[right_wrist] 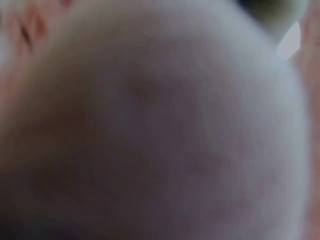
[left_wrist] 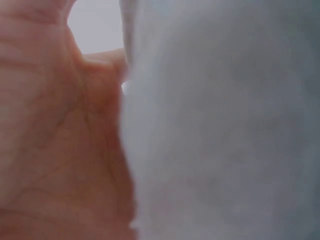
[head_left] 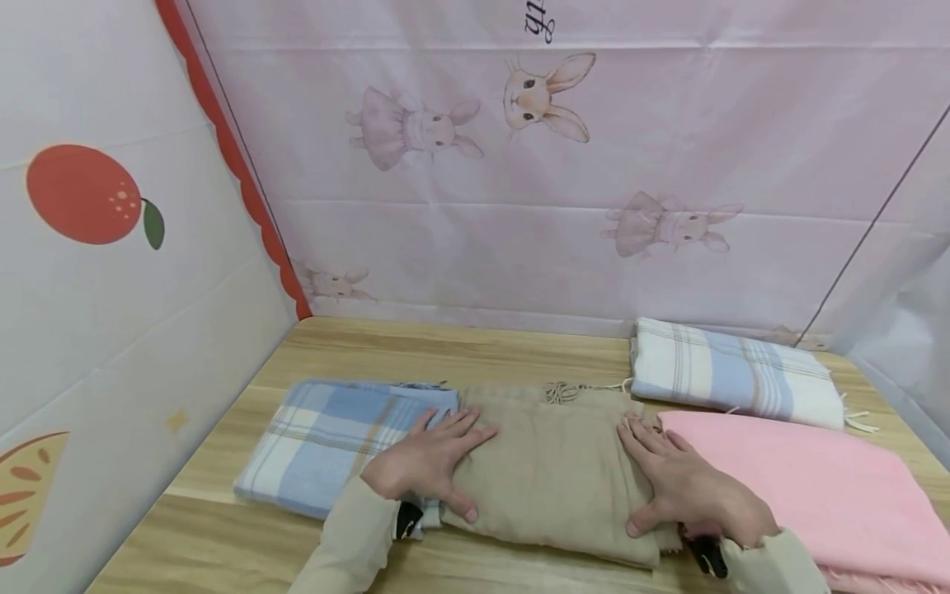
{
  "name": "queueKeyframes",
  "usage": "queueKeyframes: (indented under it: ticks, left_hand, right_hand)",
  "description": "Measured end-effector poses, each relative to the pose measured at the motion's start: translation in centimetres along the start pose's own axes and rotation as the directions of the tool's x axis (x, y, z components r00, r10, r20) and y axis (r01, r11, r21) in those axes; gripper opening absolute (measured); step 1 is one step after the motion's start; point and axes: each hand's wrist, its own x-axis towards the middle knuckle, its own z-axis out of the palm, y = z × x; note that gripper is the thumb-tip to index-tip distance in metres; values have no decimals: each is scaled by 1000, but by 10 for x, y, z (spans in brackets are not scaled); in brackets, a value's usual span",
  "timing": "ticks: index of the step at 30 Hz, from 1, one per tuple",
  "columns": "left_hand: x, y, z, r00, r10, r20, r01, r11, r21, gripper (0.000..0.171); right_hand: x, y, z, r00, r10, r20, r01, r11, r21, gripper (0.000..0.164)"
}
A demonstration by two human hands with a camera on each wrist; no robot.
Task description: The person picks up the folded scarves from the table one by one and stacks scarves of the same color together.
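A folded beige scarf with knotted fringe at its far edge lies on the wooden table in the head view. My left hand rests on its left edge, fingers spread and thumb toward me. On the opposite edge rests my right hand, its fingers stretched out over the cloth. The left wrist view shows the palm beside a blurred pale cloth. A blurred pale surface fills most of the right wrist view.
A folded blue and white plaid scarf lies left of the beige one. To the right is a folded pink scarf, with another plaid scarf behind it. Printed sheets hang along the far and left sides of the wooden table.
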Motion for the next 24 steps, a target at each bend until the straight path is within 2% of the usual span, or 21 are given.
queueKeyframes:
  ticks: [6,13,17,21,24]
  left_hand:
    - [1,-2,0,1000,1,5,-1,1000,-7,110]
    - [0,-1,-1,1000,2,4,-2,1000,-23,109]
    - [-5,-3,-5,1000,16,-3,-17,998,-60,100]
    - [-15,-8,-14,997,44,-70,-51,993,-103,80]
    - [-26,-13,-20,985,48,-167,-64,994,-90,66]
  right_hand:
    - [1,1,2,1000,-2,-8,2,1000,19,128]
    - [1,0,-1,999,-26,-18,26,1000,-18,125]
    - [2,-2,-8,998,-48,-39,49,998,40,112]
    - [2,-11,-21,984,-71,-164,80,996,44,87]
    - [5,-20,-28,948,-95,-305,95,995,-13,67]
